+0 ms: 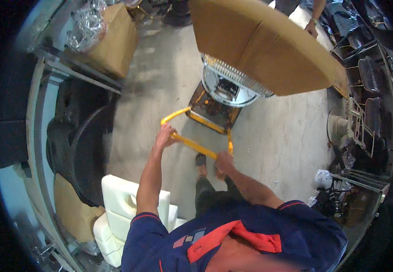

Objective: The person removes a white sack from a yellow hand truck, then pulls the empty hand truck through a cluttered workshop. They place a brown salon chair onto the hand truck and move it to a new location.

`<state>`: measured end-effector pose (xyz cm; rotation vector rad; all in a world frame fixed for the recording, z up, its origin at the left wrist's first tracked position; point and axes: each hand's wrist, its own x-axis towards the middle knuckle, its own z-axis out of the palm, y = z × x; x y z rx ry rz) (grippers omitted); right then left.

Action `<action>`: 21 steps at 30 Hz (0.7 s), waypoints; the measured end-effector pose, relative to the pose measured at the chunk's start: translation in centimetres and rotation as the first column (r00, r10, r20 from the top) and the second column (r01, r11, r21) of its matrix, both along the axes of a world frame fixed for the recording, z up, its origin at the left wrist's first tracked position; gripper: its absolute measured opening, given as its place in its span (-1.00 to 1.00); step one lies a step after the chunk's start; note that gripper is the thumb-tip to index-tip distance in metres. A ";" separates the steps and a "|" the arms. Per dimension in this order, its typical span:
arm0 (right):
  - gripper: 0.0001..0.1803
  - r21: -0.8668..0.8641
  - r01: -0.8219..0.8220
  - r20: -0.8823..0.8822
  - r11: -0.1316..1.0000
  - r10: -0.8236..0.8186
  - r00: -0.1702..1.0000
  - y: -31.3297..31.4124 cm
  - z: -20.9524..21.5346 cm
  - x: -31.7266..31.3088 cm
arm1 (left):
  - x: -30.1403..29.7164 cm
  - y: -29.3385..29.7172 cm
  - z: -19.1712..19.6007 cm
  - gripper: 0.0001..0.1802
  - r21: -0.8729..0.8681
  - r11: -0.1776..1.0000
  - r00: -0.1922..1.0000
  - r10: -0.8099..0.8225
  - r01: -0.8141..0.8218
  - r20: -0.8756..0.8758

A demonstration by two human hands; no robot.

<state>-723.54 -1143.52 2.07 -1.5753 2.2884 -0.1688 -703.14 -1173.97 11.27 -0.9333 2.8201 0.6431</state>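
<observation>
My left hand (165, 137) is closed around the left end of a yellow trolley handle (196, 146). Near its right corner, my right hand (224, 163) grips the same bar. The handle joins a dark, worn trolley platform (212, 113) with yellow edges, just ahead of me. On the platform sits a round silvery metal piece (251, 96) with a ribbed rim and something dark in its middle. A large brown cardboard piece (269, 50) leans over it and hides its far side. Another person's hand (312, 28) is at the cardboard's far right edge.
At the far left, a cardboard box (117, 41) with clear plastic wrap stands by a metal rack. White cushioned seat parts (119, 199) sit close on my left. Along the right are metal shelving (359, 183), chair frames and a round pale base (339, 128). Grey concrete floor (146, 90) surrounds the trolley.
</observation>
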 end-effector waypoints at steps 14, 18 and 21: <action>-0.83 0.071 -0.092 0.188 0.993 0.078 0.979 7.6 11.2 1.9 | 1.9 9.4 6.4 -0.54 0.092 0.995 0.993 -0.028 0.039 -0.114; -0.85 0.057 -0.084 0.177 0.995 0.073 0.982 7.9 11.6 1.1 | 1.0 10.5 8.0 -0.49 0.014 0.996 0.985 -0.089 0.092 -0.146; -0.87 0.000 -0.018 0.174 1.000 0.018 0.985 7.8 10.1 1.1 | -0.4 11.1 9.0 -0.43 0.110 0.993 0.998 0.039 -0.033 -0.056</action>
